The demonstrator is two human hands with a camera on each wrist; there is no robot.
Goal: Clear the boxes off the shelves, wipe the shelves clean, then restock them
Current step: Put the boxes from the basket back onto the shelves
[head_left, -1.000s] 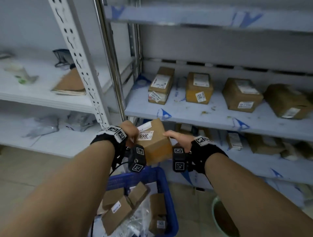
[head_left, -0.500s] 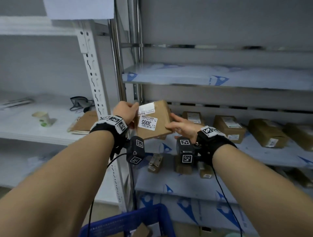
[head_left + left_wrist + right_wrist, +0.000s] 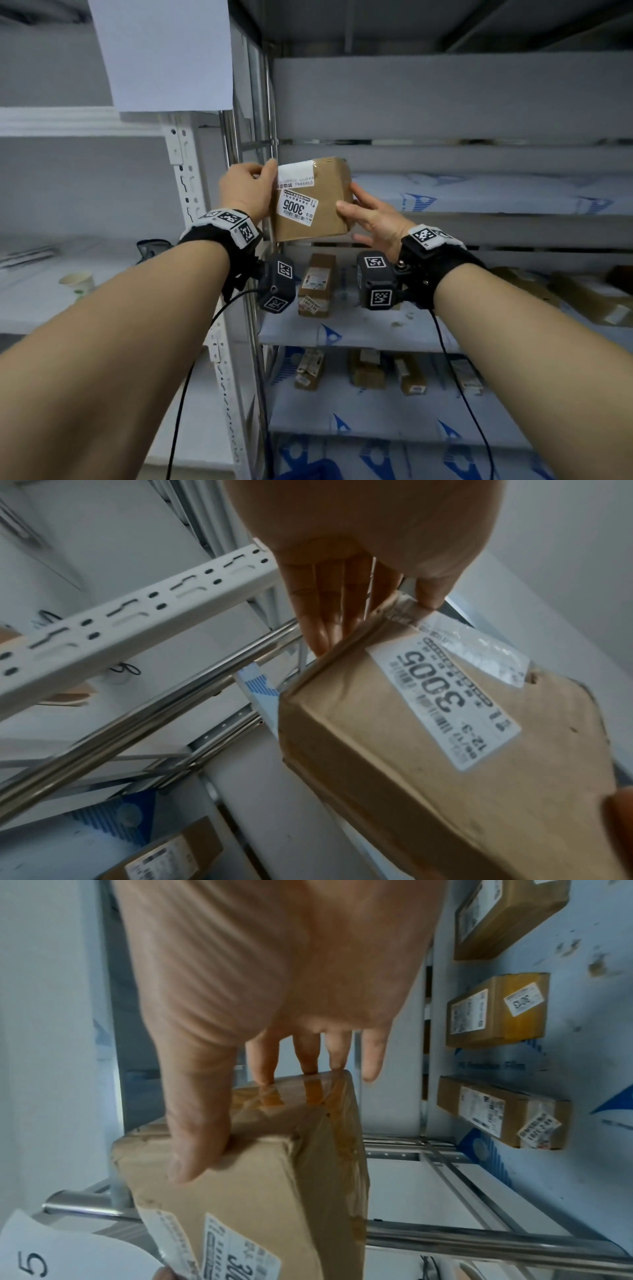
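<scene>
I hold a brown cardboard box (image 3: 318, 209) with a white "3005" label in both hands, raised in front of the left end of the upper shelf (image 3: 479, 197), which is covered in blue-printed film. My left hand (image 3: 260, 185) grips the box's left edge, thumb on the front. My right hand (image 3: 352, 202) holds its right side, thumb on the near face. The left wrist view shows the left hand's fingers (image 3: 329, 607) behind the box (image 3: 428, 750). In the right wrist view, my right hand's thumb (image 3: 198, 1123) presses the box (image 3: 274, 1191).
Several labelled boxes (image 3: 317, 284) sit on the middle shelf, with more boxes (image 3: 366, 371) on the shelf below. Steel posts (image 3: 263, 130) and a white slotted upright (image 3: 185, 192) stand just left of the box. A paper cup (image 3: 77, 284) stands on the left rack. A blue crate's rim (image 3: 318, 471) shows below.
Both hands have lifted the box from just above the blue crate up to the level of the upper shelf. The view has tilted upward with it.
</scene>
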